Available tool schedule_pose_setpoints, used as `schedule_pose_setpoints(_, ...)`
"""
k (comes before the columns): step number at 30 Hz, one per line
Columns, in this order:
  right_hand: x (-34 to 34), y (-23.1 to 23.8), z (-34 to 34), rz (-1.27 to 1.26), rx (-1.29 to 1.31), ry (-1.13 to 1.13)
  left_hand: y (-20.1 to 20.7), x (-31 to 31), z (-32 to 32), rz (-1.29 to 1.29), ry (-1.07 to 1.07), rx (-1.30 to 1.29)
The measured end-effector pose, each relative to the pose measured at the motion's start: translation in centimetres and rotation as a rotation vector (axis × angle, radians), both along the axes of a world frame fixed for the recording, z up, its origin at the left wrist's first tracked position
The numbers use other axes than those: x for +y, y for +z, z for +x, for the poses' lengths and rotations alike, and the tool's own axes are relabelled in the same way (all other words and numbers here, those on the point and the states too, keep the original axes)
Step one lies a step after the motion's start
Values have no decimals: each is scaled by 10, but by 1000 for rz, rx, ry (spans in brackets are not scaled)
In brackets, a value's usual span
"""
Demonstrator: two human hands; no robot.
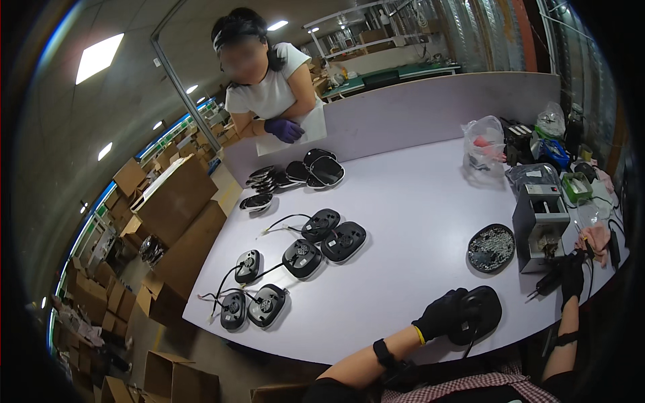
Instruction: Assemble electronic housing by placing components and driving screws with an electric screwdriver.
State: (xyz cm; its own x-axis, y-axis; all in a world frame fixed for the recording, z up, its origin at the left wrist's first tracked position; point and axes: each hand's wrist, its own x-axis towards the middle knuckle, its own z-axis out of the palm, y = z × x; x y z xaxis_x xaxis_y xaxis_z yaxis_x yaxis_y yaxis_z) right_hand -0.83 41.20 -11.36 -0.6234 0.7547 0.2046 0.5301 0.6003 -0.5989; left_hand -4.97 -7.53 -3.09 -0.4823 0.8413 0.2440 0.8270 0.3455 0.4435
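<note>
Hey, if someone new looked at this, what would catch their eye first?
Probably the six black housings, several trailing wires, spread over the left part of the pale table. Next, at the near right, the wearer's black-gloved left hand on another black housing, and the right hand holding a dark tool. The co-worker's purple glove, at the far partition, also stands out.

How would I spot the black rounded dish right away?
On the pale lilac, curved table, find the boxy grey machine at the right. Just left of it sits the black rounded dish. Unlike the black rounded housing touched by the black-gloved left hand, it is full of tiny silvery pieces.
</note>
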Motion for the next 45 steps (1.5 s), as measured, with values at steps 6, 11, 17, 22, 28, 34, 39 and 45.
schedule_pose_setpoints(6, 1, 8, -3, 92, -116, -93, 1, 0, 8, 100, 89, 155)
schedule_pose_setpoints(11, 12, -6, -21, -29, 0, -114, 9, -2, 11, 145, 167, 220)
schedule_pose_setpoints(17, 84, -64, -10, -152, 657, 152, 25, 9, 23, -3, 370, -107)
schedule_pose_setpoints(22, 61, -56, 30, -884, 924, 251, 23, 21, 34, 296, 285, 31)
schedule_pose_setpoints(28, -48, 68, 23, -1077, 1192, 456, 16, 41, 28, 715, 238, -1319)
schedule_pose_setpoints(34, -94, 181, 38, -1097, 1204, 616, 57, 47, 22, 64, 107, -53)
schedule_pose_setpoints(39, -98, 182, 38, -1176, 1119, 552, 45, 61, 33, 17, 191, 78)
schedule_pose_setpoints(45, -99, 172, 16, -1215, 1049, 541, 36, 56, 43, -46, 324, 34)
